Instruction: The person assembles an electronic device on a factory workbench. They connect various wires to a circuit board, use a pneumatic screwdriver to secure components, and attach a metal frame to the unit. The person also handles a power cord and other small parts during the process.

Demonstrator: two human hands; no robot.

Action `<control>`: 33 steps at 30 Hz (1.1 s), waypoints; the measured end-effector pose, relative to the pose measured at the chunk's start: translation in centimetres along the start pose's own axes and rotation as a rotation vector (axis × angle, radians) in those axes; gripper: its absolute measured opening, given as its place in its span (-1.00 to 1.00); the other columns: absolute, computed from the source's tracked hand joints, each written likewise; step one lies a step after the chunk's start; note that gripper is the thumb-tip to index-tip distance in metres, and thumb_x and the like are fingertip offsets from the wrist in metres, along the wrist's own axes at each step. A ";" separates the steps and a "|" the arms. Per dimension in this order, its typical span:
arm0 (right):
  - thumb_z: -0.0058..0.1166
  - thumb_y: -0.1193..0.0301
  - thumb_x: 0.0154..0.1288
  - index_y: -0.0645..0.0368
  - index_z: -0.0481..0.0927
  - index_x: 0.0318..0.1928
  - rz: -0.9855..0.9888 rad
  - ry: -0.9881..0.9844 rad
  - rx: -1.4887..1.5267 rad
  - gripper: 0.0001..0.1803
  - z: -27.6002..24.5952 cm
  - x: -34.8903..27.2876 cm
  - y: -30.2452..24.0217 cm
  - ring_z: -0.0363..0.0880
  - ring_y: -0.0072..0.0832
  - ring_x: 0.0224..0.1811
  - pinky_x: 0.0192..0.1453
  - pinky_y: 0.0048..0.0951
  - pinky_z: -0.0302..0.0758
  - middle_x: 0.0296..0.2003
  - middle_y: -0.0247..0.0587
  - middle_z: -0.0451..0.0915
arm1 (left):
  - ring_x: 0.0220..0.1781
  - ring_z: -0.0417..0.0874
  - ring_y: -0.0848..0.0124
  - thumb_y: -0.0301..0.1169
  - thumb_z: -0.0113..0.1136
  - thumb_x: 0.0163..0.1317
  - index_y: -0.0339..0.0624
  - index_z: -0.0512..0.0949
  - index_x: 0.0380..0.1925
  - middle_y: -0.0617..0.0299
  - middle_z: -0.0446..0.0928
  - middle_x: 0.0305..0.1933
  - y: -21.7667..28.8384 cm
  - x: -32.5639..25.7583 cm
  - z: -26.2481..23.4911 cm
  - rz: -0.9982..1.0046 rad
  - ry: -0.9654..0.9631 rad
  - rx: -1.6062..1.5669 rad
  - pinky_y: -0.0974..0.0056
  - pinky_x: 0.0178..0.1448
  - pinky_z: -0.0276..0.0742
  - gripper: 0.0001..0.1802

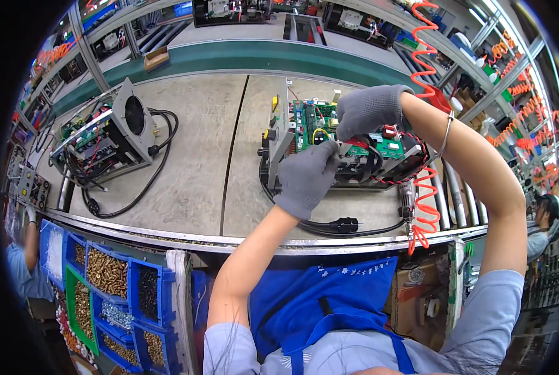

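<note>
- Left hand (309, 175), grey-gloved: at the near edge of the unit, thumb and fingertips drawn together by the board's side; whether a part is pinched there cannot be told.
- Right hand (372, 112), grey-gloved: above the board, fingers bent downward, tips close to those of the left; what it grasps, if anything, cannot be made out.
- One unit (392, 167), casing off: on the right half of the bench (192, 156), in front of the person, beneath both hands.
- Green board (387, 148), with mounted parts: on top of the unit; red and black wires between and beside the hands.
- Grey panel (282, 149), upright: at the unit's left end.
- Black plug (344, 225), on a cord: near the bench's front edge.
- Air driver (407, 199), metal-bodied: just right of the unit, beside a coiled orange hose (424, 219).
- Second unit (104, 144), opened, with fan (134, 115) and black cord (167, 165): left half of the bench, well apart from the hands.
- Bins (132, 322), blue, one green: below the bench at left, holding screws (107, 272) and other small hardware.
- Green belt (248, 57): beyond the bench.
- Small box (156, 59), brown: on the belt's far edge, left.
</note>
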State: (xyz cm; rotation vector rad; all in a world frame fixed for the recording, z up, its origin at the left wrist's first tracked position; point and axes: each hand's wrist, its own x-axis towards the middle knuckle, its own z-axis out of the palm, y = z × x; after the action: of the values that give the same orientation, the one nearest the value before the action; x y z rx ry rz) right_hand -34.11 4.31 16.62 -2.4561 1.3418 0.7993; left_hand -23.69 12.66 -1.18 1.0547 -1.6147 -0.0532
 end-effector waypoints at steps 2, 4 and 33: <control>0.09 0.19 0.06 0.33 0.68 -0.46 0.024 -0.036 0.046 -0.62 -0.2 0.4 -0.3 0.51 -0.41 -0.53 -0.37 -0.30 0.42 -0.58 -0.11 0.60 | -0.46 0.70 0.19 -0.39 0.35 0.12 -0.08 0.68 -0.24 0.08 0.67 -0.39 -0.1 0.2 -0.1 0.003 0.008 -0.001 0.21 -0.38 0.58 -0.82; 0.10 0.17 0.07 0.32 0.69 -0.44 -0.007 -0.012 0.042 -0.61 -0.1 1.1 -0.2 0.50 -0.43 -0.53 -0.37 -0.32 0.42 -0.57 -0.12 0.60 | -0.48 0.69 0.19 -0.40 0.36 0.11 -0.08 0.67 -0.25 0.08 0.67 -0.41 -0.4 0.1 -0.3 0.008 0.022 0.005 0.21 -0.40 0.57 -0.82; 0.15 0.47 0.01 -0.01 0.68 -0.29 -0.516 -0.138 -0.553 -0.80 0.3 5.8 0.3 0.64 -0.11 -0.39 -0.30 -0.15 0.53 -0.49 -0.08 0.62 | -0.33 0.56 0.52 -0.08 0.49 0.07 -0.34 0.37 0.03 0.18 0.57 -0.26 4.2 -2.8 1.3 -0.980 0.084 -0.898 0.40 -0.26 0.51 -0.28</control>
State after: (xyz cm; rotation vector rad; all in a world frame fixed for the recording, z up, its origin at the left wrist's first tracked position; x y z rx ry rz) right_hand -31.99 0.16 13.09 -2.8792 0.4204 1.2849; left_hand -27.42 16.33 -1.46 0.9756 -0.6925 -1.2390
